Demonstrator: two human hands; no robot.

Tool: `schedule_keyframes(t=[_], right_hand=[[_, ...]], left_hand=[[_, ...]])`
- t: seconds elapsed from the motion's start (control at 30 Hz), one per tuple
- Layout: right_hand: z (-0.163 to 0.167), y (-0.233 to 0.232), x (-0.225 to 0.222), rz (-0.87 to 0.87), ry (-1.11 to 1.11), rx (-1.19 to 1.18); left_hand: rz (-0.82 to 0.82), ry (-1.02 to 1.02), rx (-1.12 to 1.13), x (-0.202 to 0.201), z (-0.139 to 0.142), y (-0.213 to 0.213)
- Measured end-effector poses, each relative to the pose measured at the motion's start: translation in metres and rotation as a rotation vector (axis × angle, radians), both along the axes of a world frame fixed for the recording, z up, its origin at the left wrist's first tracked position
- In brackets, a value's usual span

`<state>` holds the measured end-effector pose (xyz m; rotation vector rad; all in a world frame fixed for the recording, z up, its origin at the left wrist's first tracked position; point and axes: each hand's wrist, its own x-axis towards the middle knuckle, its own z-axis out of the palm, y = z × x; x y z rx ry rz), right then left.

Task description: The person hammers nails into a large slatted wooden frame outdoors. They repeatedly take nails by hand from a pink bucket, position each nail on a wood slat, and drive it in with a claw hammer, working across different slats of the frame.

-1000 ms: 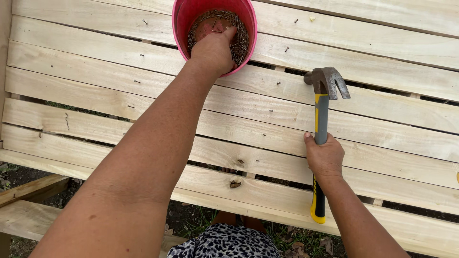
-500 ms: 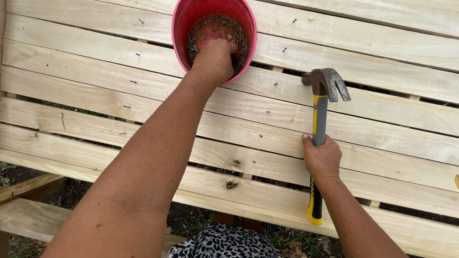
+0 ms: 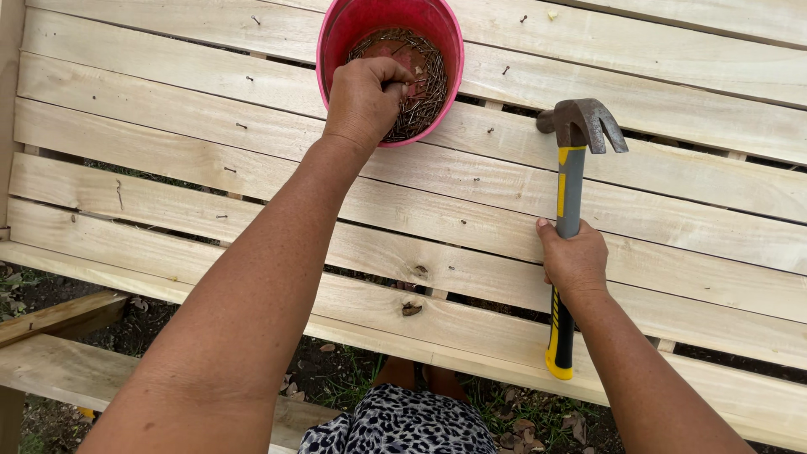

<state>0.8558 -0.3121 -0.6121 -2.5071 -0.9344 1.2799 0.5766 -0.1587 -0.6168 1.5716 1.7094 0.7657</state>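
A pink bucket holding several dark nails stands on a slatted surface of pale wooden planks. My left hand reaches over the bucket's near rim, its fingers curled among the nails. Whether it holds any nails I cannot tell. My right hand grips the yellow and black handle of a claw hammer, whose rusty head rests on a plank to the right of the bucket.
Several nails stick partly out of the planks, for example one nail left of the bucket. Gaps between slats show soil and grass below. A lower wooden beam runs at the bottom left. Patterned clothing shows at the bottom.
My left hand has drawn back from deep in the bucket to its near rim, fingers curling. The hammer and right hand have stayed in place.
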Motion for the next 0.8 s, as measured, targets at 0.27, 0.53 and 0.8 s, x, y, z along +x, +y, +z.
schedule_keyframes(t=[0.27, 0.53, 0.8], right_hand=[[0.016, -0.014, 0.005, -0.011, 0.058, -0.009], [0.026, -0.065, 0.011, 0.066, 0.03, -0.069], [0.008, -0.123, 0.008, 0.125, 0.011, -0.111]], left_hand=[[-0.009, 0.085, 0.059, -0.003, 0.002, -0.025], [0.025, 0.241, 0.121, -0.004, -0.011, -0.037], [-0.092, 0.056, 0.427, 0.006, 0.007, -0.098]])
